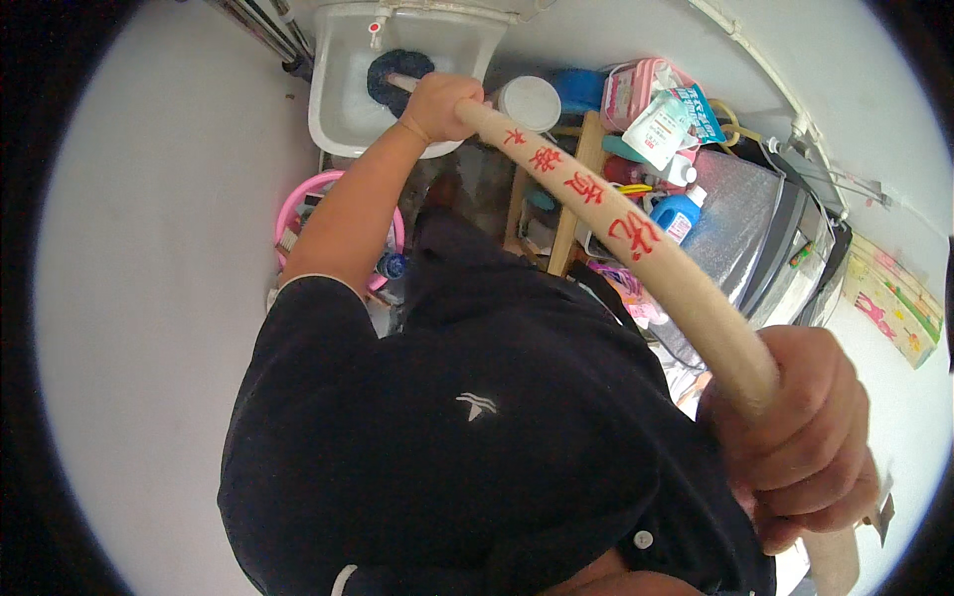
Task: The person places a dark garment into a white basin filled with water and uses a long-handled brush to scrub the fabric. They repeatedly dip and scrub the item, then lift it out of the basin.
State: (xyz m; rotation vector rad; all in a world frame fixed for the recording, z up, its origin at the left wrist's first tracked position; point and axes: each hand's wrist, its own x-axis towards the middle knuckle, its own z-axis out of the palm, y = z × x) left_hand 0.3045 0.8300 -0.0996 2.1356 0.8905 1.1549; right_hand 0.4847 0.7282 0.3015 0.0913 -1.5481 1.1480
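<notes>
A long pale wooden mop handle [589, 190] with red writing crosses the view from the sink to the lower right. My left hand [443, 106] grips its lower part, just above the sink's front rim. Around its upper part, close to the camera, my right hand [797, 439] is closed. The handle's low end meets a dark, wet-looking mop head [395, 78], which lies in the white basin [328, 112] below a tap [378, 26]. The handle's top end runs out of view at the bottom right.
A pink-rimmed tub [287, 208] with bottles stands left of my legs. To the right are a white-lidded bucket [529, 103], a wooden frame [577, 194], a blue detergent bottle [680, 212], refill pouches [659, 127] and a washing machine [734, 205]. Metal poles [257, 30] lean beside the basin.
</notes>
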